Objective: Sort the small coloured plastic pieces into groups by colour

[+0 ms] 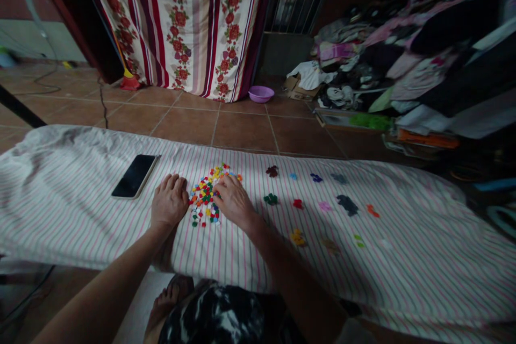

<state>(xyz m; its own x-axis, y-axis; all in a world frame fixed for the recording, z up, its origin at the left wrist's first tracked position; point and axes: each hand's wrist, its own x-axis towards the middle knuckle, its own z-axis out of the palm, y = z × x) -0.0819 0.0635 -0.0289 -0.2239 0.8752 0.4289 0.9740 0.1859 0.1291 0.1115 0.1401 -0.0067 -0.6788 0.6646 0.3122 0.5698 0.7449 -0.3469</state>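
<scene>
A mixed pile of small colourful pieces (206,192), like beads or tiny tiles, lies on a striped cloth (250,258). My right hand (234,201) reaches into the pile's right side with its fingers bent together; what its fingertips pinch is hidden. Beside the pile's left edge, my left hand (170,200) rests palm down on the cloth, holding nothing visible. Right of the pile lie small single-colour groups, among them dark brown pieces (272,171), green pieces (271,199), red pieces (297,203), yellow pieces (298,237) and black pieces (347,205).
A phone (135,176) lies left of my left hand. Past the cloth's far edge are a tiled floor (242,126), a purple basin (261,94) and a flowered curtain (197,27). Heaped clothes (427,59) stand at the far right.
</scene>
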